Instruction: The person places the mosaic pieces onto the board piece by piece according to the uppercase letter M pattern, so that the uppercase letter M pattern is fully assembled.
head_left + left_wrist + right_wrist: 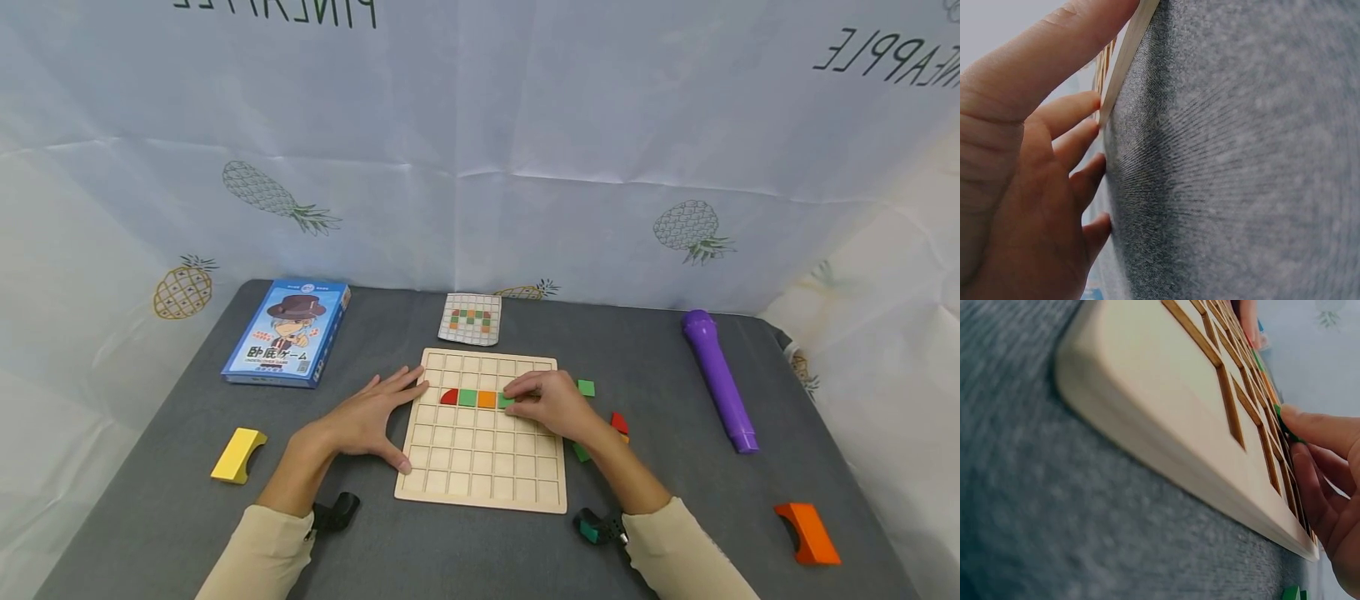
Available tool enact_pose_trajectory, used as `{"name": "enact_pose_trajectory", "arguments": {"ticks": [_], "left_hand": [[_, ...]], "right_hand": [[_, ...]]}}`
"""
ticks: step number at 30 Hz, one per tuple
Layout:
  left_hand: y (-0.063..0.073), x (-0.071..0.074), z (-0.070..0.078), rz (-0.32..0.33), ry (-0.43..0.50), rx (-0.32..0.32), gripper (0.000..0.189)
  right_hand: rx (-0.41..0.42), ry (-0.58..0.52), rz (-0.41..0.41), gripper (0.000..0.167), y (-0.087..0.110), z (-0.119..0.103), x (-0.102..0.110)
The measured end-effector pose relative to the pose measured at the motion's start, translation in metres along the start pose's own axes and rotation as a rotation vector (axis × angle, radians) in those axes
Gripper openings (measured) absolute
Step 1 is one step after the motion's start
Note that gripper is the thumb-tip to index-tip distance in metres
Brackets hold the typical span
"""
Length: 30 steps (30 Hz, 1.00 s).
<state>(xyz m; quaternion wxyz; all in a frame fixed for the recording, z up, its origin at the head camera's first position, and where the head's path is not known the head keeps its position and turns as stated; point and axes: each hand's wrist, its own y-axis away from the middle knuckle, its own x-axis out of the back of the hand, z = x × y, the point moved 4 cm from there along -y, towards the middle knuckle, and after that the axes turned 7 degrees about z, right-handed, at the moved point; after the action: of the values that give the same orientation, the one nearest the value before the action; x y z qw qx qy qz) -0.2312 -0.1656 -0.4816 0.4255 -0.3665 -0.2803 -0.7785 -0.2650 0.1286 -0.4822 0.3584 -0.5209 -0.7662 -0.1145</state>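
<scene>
A wooden grid board lies on the dark table. My left hand rests with spread fingers at its left edge, and the left wrist view shows the thumb and fingertips against the board's side. A red quarter-round tile, a green square tile and an orange square tile sit in one row of cells. Just right of them, my right hand pinches another green tile between thumb and fingers at the grid; the fingers partly cover it.
Loose green and red tiles, among others, lie right of the board, partly behind the right forearm. A pattern card lies beyond it. Around are a blue box, yellow block, purple microphone-shaped stick and orange block.
</scene>
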Motion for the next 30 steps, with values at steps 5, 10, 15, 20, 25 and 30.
{"name": "enact_pose_trajectory", "arguments": {"ticks": [5,10,15,20,25,30], "left_hand": [[-0.0005,0.0001,0.0005,0.0,0.005,-0.001,0.125],[-0.0011,0.0001,0.0002,-0.002,0.003,0.002,0.125],[-0.001,-0.0011,-0.0018,-0.004,0.003,0.0,0.126],[-0.0008,-0.0011,-0.0019,-0.005,0.005,-0.003,0.126],[-0.0008,-0.0006,-0.0007,-0.006,0.003,-0.004,0.126],[-0.0006,-0.0003,0.0,-0.005,0.002,-0.004,0.126]], "right_hand": [[-0.012,0.017,0.006,0.021,-0.0009,0.0,-0.0022],[-0.031,0.017,0.02,0.02,-0.0017,0.0009,-0.0028],[-0.046,0.016,0.019,0.02,-0.002,0.0026,-0.005],[-0.059,0.025,0.009,0.02,-0.0029,0.0019,-0.0055],[-0.066,0.023,0.004,0.021,-0.0025,0.0024,-0.0053],[-0.068,0.012,0.005,0.02,-0.0014,0.0021,-0.0053]]}}
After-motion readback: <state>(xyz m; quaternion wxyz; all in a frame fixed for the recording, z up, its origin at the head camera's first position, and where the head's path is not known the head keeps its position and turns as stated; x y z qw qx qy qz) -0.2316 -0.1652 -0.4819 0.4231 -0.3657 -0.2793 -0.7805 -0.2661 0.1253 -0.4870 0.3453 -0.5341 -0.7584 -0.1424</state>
